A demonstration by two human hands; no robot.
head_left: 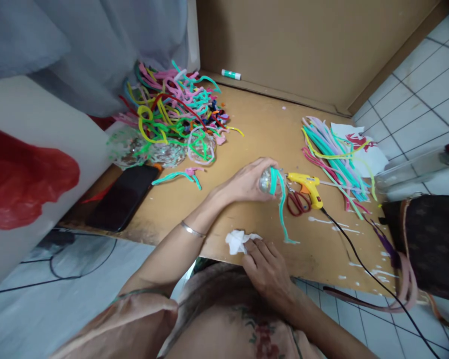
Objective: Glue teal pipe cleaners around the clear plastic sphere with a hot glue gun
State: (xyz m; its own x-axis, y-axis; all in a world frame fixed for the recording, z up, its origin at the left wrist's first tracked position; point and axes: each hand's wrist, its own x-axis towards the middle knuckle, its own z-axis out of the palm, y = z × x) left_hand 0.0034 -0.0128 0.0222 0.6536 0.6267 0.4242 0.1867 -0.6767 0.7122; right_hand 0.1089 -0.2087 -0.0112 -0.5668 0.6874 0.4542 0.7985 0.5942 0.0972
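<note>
1. The left hand [247, 183] is out over the wooden table [254, 124], fingers wrapped around a clear ball [265, 182] and gripping it from the near side. A thin bracelet [192, 230] shows on that wrist.
2. The ball sits low at the middle of the table, just left of the glue gun. A teal pipe cleaner [282, 209] loops over it and trails down toward the table's near edge.
3. The right hand [267, 269] is down at the near edge, its fingers held close together with the tips on a crumpled white tissue [238, 241]. Whether they pinch the tissue or only rest on it cannot be told.
4. Right beside the ball lies a yellow glue gun [307, 186], its black cord [362, 259] running off to the lower right. Red-handled scissors [298, 202] lie touching it, just below.
5. Further right is a bundle of straight pipe cleaners [335, 154] over a white sheet [374, 157].
6. At the back left is a tangled heap of coloured pipe cleaners [175, 107], with more clear balls [201, 147] at its front edge.
7. A black phone [123, 197] lies at the left corner, a loose teal strand [175, 176] just beside it, and a glue stick [231, 75] rests against the back wall.
</note>
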